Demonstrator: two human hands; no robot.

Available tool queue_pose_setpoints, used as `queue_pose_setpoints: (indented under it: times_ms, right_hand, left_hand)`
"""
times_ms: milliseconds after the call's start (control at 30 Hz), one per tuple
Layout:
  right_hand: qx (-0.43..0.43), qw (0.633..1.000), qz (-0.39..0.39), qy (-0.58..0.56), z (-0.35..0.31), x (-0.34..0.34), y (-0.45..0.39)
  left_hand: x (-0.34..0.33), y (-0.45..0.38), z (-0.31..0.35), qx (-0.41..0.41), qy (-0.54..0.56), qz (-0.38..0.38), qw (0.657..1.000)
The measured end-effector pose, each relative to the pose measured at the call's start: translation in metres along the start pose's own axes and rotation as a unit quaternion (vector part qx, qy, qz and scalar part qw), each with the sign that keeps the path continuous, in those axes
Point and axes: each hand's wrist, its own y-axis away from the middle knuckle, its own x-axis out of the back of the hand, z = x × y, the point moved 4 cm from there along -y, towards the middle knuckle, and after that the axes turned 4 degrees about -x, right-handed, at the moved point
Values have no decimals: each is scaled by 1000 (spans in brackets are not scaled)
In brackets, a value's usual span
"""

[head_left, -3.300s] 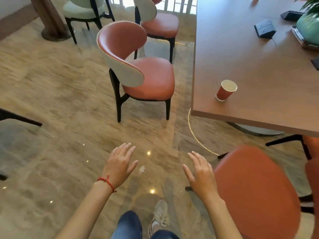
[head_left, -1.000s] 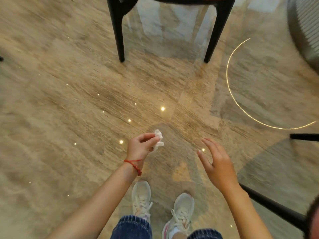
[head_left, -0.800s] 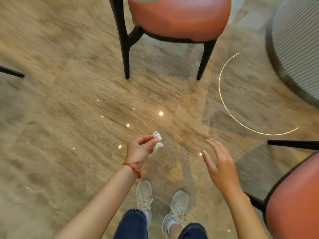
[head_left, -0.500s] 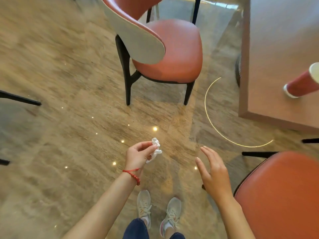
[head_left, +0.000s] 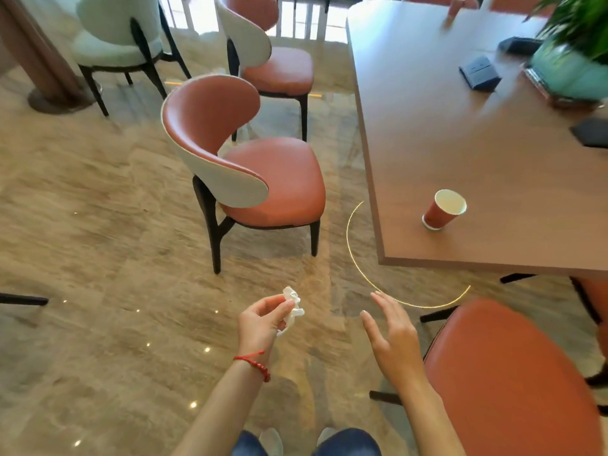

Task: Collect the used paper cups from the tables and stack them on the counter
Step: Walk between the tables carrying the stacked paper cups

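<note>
A red paper cup [head_left: 444,210] with a white inside stands upright near the front left corner of the brown wooden table [head_left: 477,153]. Another red cup [head_left: 455,6] shows blurred at the table's far end. My left hand [head_left: 263,320], with a red string bracelet on the wrist, pinches a crumpled white tissue [head_left: 292,306] above the floor. My right hand [head_left: 391,337] hovers open and holds nothing, low and to the left of the near cup, well short of the table.
An orange chair [head_left: 250,179] stands left of the table, another orange seat [head_left: 506,383] at my right. More chairs [head_left: 115,44] and a pillar [head_left: 39,60] stand behind. On the table lie dark boxes [head_left: 478,74] and a potted plant [head_left: 572,57].
My left hand picked the tissue up off the floor. The view then rose from the floor to the table and cup. My right hand stayed open.
</note>
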Motion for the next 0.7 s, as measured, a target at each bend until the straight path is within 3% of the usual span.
queue_pose_setpoints:
  times_ms: [300,700]
  right_hand:
    - [-54,995,70,-38,28,52,-38]
    - [-57,984,153,-74,92,120,-185]
  left_hand:
    - [-76,-24,21,-11,-55,-65,996]
    - [-217,-107,41,-25,-86,-48,995]
